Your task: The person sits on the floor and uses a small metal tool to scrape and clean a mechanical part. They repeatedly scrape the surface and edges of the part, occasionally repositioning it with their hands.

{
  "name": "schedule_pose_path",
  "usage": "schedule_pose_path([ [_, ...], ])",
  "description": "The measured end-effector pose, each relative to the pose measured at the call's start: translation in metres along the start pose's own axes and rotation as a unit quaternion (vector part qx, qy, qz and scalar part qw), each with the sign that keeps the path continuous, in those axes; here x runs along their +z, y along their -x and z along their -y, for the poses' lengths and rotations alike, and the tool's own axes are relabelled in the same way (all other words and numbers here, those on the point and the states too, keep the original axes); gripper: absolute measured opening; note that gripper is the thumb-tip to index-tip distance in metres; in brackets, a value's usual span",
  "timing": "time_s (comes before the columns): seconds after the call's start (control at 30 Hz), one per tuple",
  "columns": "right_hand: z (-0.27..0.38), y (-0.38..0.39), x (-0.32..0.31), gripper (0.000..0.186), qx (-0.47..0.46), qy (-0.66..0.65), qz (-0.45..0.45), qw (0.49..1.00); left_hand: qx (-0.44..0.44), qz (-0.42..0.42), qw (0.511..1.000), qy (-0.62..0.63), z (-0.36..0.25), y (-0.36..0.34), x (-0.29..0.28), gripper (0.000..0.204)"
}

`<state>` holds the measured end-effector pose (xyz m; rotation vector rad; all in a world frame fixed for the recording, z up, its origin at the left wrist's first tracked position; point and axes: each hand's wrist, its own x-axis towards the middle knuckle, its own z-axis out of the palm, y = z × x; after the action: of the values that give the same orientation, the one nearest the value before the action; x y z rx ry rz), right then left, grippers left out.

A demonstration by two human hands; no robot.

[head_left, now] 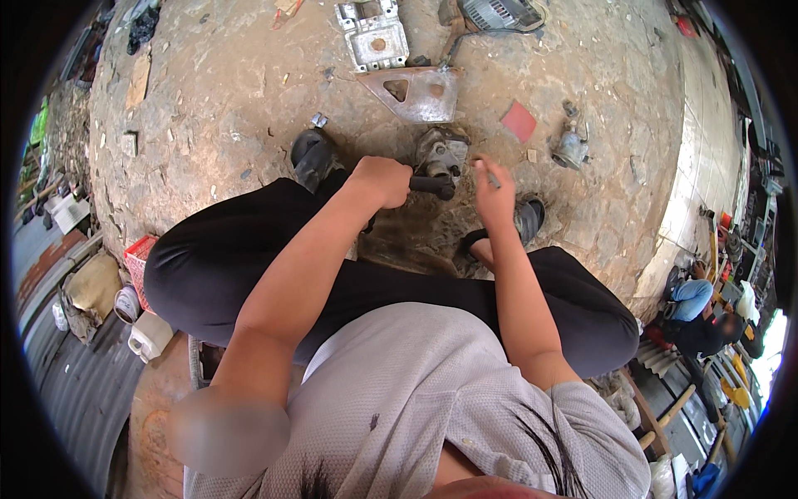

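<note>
My left hand [382, 182] is closed round the handle of a dark hammer [432, 186], whose thick head points to the right. Just beyond the hammer head, a greasy cast-metal machine part [442, 151] stands on the ground between my feet. To the right of that part is my right hand [495, 196], its fingers bent round a small grey metal piece [495, 180] that is mostly hidden. The right fingertips appear apart from the casting. Whether the hammer touches the casting, I cannot tell.
Beyond the casting lie a triangular metal plate [420, 93], a silver housing [374, 41] and a grey finned motor part [499, 14]. A red square [519, 121] and a smaller metal part [571, 148] lie right. A white jug [150, 336] stands left; another person [702, 324] sits far right.
</note>
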<state>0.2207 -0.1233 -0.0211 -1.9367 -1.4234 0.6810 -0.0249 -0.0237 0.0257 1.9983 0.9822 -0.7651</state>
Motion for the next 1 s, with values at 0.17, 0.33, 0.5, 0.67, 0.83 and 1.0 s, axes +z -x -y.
schedule_pose_path([
  [0.17,0.002,0.005,0.006,0.021,0.075,0.046,-0.006,0.996,0.007,0.0,1.0,-0.001,0.0,0.001,-0.002,0.033],
  [0.33,0.005,0.004,0.005,0.02,-0.023,0.034,0.006,0.999,-0.001,-0.007,1.0,0.001,-0.001,0.004,-0.002,0.032],
  [0.5,0.007,0.008,0.008,0.019,0.06,0.023,-0.014,0.998,0.012,-0.004,1.0,0.001,-0.001,0.003,-0.002,0.029],
  [0.67,0.013,0.004,0.004,0.021,-0.041,0.004,-0.006,0.999,0.003,-0.005,1.0,0.005,0.0,0.002,0.0,0.028],
  [0.83,-0.001,0.001,0.004,0.021,-0.002,0.066,-0.009,0.998,0.018,0.001,1.0,0.009,0.0,0.002,-0.002,0.029],
  [1.0,0.007,0.005,0.01,0.022,-0.081,0.007,-0.011,0.997,0.002,-0.001,1.0,-0.001,-0.002,0.004,-0.003,0.029],
])
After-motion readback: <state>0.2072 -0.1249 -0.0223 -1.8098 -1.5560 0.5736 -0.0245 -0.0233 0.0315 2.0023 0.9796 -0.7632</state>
